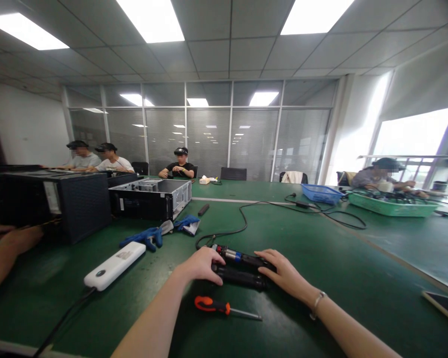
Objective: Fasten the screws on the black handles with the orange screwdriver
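Note:
A long black corded tool (234,255), with bare silver, blue and red parts along its middle, lies across the green table in front of me. Just nearer is a second black piece (239,277), long and rounded, like a half of a housing. My left hand (201,264) is closed at the left ends of these pieces, thumb on the nearer one. At the right end, my right hand (283,273) has its fingers curled over the corded tool. A screwdriver (212,305) with an orange and black handle rests just nearer, untouched, its shaft pointing right.
A white power strip (115,266) and blue gloves (145,237) lie left. Beyond are black computer cases (85,204) and a co-worker's hands (20,241). A black cord (242,214) runs rightward, near blue (321,194) and green baskets (392,206). A phone (444,306) lies right.

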Demonstrator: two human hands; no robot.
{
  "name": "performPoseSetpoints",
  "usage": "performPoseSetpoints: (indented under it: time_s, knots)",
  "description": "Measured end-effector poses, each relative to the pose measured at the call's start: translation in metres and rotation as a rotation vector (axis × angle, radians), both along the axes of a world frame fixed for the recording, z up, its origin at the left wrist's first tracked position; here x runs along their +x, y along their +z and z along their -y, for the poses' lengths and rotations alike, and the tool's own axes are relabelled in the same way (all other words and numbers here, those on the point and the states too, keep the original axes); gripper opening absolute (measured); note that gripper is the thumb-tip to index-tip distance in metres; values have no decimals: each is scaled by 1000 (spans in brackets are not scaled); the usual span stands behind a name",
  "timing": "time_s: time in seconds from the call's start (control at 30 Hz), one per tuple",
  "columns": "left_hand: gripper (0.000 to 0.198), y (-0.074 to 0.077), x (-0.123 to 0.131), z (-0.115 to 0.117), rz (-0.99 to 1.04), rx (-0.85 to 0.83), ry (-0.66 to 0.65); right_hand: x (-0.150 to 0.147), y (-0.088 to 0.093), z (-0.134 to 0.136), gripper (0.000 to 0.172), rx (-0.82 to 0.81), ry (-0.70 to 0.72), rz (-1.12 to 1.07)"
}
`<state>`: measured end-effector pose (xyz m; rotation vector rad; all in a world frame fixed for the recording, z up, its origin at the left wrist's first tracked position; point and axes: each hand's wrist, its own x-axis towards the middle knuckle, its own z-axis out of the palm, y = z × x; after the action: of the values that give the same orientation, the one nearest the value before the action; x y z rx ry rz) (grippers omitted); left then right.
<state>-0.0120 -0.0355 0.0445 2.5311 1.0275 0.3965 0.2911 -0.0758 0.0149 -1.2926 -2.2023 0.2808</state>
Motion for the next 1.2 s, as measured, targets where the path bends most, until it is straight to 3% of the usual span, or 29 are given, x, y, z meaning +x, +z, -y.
performPoseSetpoints:
  time_s: [0.13,0.47,0.57,0.73,0.97,1.2]
  knots:
    - [54,4,2,1,48,81,16,-2,8,6,45,12,15,30]
    - [47,8,7,6,275,205,-11,-4,12,13,67,52,82,141]
    - [47,8,8,5,306,224,15,-7,13,15,61,79,80,137]
    - [50,-4,11,-2,245,273,48,-14,11,15,45,111,16,105]
    - [50,-28,16,-13,143,391,62,-22,-1,6,41,133,-51,87]
    - [53,-37,14,-18,126,414,138,-22,-7,-1,39,175,-72,84]
